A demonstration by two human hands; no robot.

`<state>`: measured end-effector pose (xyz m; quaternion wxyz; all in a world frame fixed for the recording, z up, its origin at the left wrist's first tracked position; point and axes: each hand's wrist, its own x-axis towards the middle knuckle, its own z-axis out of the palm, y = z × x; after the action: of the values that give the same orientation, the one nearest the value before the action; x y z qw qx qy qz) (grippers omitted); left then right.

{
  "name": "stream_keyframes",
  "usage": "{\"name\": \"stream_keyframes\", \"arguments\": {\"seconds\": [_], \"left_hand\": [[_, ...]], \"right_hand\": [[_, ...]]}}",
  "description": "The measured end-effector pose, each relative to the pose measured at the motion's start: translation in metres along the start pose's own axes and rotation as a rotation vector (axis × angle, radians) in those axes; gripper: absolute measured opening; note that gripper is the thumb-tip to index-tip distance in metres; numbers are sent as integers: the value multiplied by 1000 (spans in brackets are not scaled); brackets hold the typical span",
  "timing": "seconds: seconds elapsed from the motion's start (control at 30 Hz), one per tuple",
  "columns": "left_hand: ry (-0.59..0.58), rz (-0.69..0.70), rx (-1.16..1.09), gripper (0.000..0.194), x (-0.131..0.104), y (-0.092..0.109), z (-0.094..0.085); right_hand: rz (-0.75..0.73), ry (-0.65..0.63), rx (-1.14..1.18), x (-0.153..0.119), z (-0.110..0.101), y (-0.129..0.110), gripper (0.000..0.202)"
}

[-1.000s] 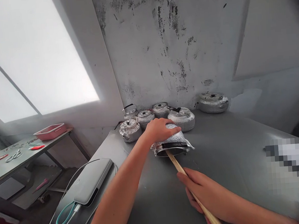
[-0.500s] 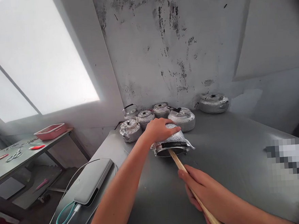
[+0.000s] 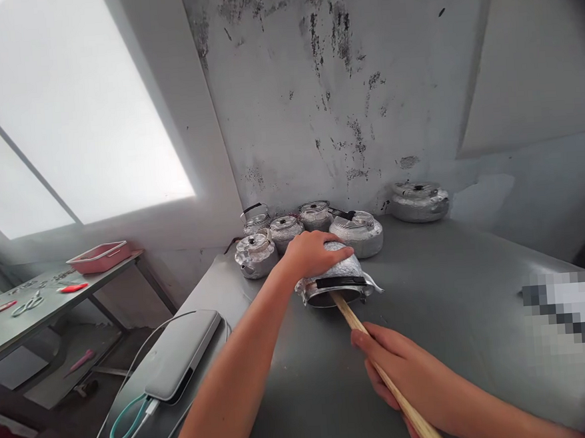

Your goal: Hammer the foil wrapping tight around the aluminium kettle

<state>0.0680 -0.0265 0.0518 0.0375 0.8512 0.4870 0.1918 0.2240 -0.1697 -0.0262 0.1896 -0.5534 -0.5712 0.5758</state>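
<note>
A silver metal kettle (image 3: 343, 265) lies on its side on the grey table, its round mouth facing me and a black handle grip across the upper rim. Over its body my left hand (image 3: 317, 252) is clamped, thumb toward the right. In my right hand (image 3: 393, 365) is a wooden stick (image 3: 352, 318), gripped part way along. The far end of the stick goes into the kettle's mouth, where its tip is hidden. Behind the held kettle stand several more dented kettles (image 3: 255, 255), one of them a wide kettle (image 3: 361, 234) just right of my left hand.
At the back right by the wall sits another kettle (image 3: 418, 202). A grey power bank (image 3: 184, 356) with cables lies on the table's left. On a separate side table (image 3: 9, 325) are a pink basket (image 3: 99, 258) and scissors (image 3: 28, 304). A blurred-out object (image 3: 570, 320) is at right.
My right hand and the stick have shifted slightly right and toward me. The left hand and the held kettle look unchanged.
</note>
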Motion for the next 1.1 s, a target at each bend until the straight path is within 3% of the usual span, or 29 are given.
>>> {"name": "stream_keyframes", "arguments": {"seconds": [0.1,0.3,0.47,1.1], "left_hand": [[3,-2,-3,56,0,-1,0],[-18,-4,-13,57,-1,0,-2],[-7,0,-8,53,-2,2,-2],[-13,0,28,58,-2,1,-2]], "right_hand": [[-58,26,-3,0,0,2,36],[-27,-22,-77,1,-1,8,36],[-201,19,-94,2,1,13,41],[-257,78,-187,4,-3,12,42]]}}
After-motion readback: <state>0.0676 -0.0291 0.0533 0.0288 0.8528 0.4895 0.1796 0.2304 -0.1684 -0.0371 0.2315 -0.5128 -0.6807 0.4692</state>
